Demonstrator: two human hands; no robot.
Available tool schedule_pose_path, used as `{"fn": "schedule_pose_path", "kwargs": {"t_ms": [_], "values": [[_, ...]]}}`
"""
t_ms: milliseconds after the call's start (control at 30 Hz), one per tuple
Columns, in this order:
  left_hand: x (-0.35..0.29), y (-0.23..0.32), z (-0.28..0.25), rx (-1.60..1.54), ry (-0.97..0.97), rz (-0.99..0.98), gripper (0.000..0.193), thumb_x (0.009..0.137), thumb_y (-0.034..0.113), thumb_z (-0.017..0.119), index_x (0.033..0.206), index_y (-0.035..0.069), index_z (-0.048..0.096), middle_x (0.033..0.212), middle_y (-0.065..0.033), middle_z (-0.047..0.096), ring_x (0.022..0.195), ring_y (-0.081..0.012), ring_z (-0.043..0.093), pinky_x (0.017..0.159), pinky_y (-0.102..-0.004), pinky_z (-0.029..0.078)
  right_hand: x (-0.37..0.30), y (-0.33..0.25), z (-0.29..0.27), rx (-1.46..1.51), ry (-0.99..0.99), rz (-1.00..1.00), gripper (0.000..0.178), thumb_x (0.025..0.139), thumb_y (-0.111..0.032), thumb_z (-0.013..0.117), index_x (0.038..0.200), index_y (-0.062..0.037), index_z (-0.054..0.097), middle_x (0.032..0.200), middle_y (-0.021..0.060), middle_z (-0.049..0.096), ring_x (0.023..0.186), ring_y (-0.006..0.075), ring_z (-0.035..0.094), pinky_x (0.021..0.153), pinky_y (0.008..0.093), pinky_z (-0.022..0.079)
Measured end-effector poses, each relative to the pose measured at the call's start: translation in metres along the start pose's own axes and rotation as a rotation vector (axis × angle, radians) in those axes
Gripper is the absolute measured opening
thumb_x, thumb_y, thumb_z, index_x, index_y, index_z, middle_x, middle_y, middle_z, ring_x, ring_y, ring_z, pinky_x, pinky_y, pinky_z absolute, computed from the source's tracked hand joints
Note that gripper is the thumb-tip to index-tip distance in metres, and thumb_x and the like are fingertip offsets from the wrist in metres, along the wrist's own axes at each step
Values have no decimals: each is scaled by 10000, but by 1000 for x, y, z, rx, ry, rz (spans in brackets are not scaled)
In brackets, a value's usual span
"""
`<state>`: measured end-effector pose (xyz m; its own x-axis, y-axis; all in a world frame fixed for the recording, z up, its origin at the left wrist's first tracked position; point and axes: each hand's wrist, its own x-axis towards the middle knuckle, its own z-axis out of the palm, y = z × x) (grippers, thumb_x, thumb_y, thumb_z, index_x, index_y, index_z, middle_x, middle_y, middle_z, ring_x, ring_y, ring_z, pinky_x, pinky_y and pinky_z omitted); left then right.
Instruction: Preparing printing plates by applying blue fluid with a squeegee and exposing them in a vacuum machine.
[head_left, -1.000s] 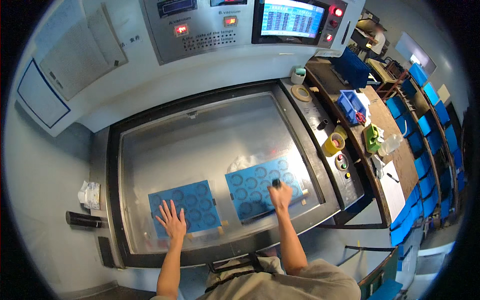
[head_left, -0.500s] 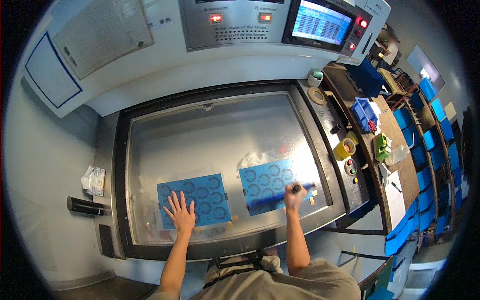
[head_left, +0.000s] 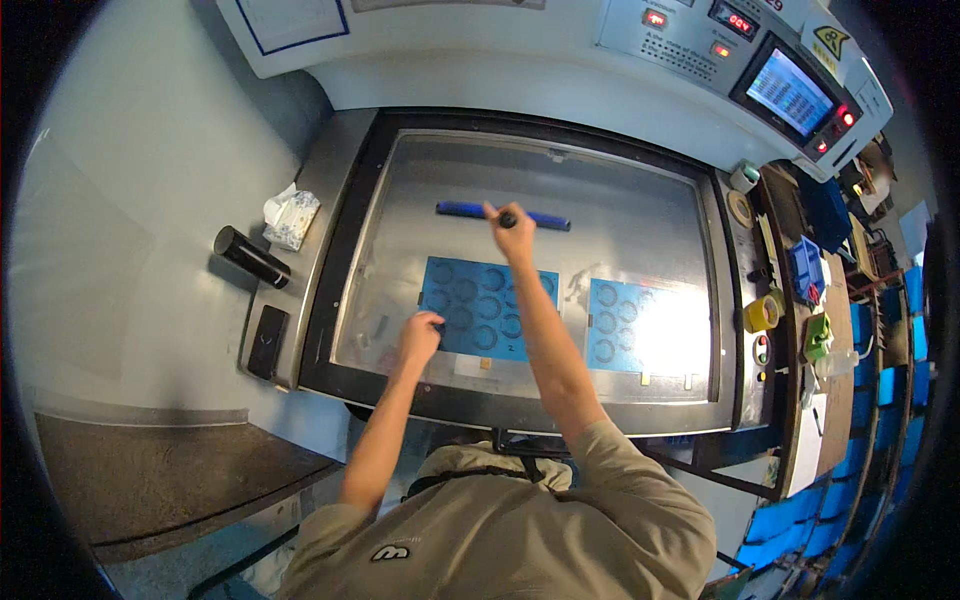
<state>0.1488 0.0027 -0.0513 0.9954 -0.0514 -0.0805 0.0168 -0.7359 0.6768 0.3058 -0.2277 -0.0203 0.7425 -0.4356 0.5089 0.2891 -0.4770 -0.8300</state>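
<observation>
The right hand [head_left: 514,232] reaches far across the glass bed [head_left: 640,215], its grip closed on the dark handle of a blue roller [head_left: 470,210] whose long axis runs left to right, parallel to the bed's far frame edge. The left blue sheet [head_left: 480,305] lies directly nearward of it, with bare glass between. The left hand [head_left: 421,336], fingers curled, presses that sheet's near-left corner. The right blue sheet [head_left: 625,325] lies beside it.
</observation>
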Motion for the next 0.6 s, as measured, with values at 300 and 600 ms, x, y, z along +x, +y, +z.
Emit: {"fn": "schedule_pose_path", "kwargs": {"t_ms": [300, 600], "values": [[4, -79, -74, -411, 296, -133, 248, 918, -10, 541, 1118, 40, 679, 1037, -79, 704, 989, -187, 656, 876, -305, 493, -186, -99, -69, -64, -151, 213, 377, 808, -260, 735, 636, 1, 525, 529, 188, 495, 461, 311, 521, 486, 426, 393], [5, 33, 72, 383, 124, 259, 536, 1025, 380, 426, 1520, 197, 331, 1613, -100, 193, 1489, -306, 162, 1140, -651, 105, -83, -65, -338, -291, 51, 781, 732, 739, -41, 688, 1365, -96, 312, 759, 205, 653, 630, 326, 675, 483, 406, 529]]}}
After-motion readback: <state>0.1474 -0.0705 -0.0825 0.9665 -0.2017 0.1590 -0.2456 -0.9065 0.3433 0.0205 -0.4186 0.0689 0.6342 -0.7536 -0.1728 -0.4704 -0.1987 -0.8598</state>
